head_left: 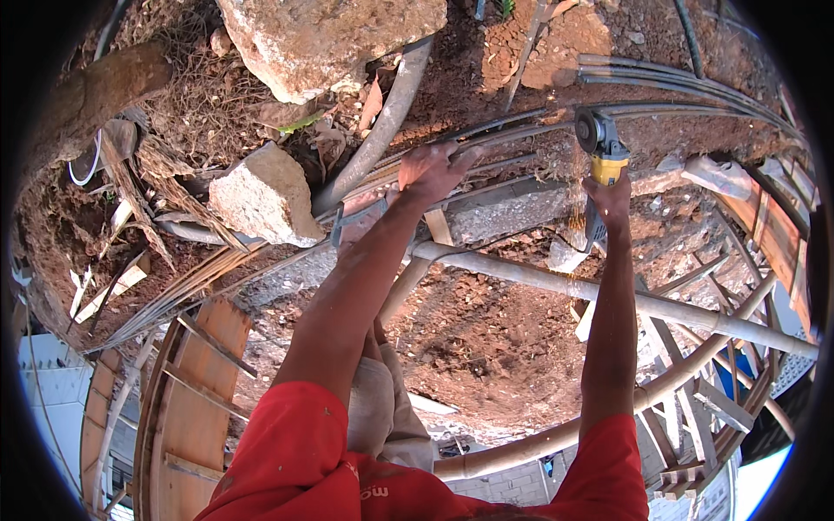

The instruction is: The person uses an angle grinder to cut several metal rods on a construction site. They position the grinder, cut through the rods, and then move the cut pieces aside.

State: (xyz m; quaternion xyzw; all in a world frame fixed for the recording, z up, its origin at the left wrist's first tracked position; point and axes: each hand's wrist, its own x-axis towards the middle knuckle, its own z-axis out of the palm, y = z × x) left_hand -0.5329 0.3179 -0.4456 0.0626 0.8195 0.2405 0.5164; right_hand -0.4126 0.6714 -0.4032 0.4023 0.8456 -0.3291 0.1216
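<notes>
My right hand [610, 195] is wrapped round a yellow and grey angle grinder [608, 168], with its disc at the far end. The disc is at a thin steel rod [530, 133], and orange sparks [575, 217] fall on the near side. Over to the left, my left hand [432, 174] is closed on the rods, its fingers partly hidden. Several more steel rods [686, 85] run off to the right, and others [187, 282] spread out at the lower left. The grinder's dark cord [512, 233] trails back toward the left.
Large rocks [334, 39] and a smaller pale rock [265, 195] lie on the earth beside a grey pipe [387, 122]. Bamboo poles [539, 276] cross in front of me above reddish soil [469, 347]. Wooden boards [200, 391] stand left, with more timber [760, 226] right.
</notes>
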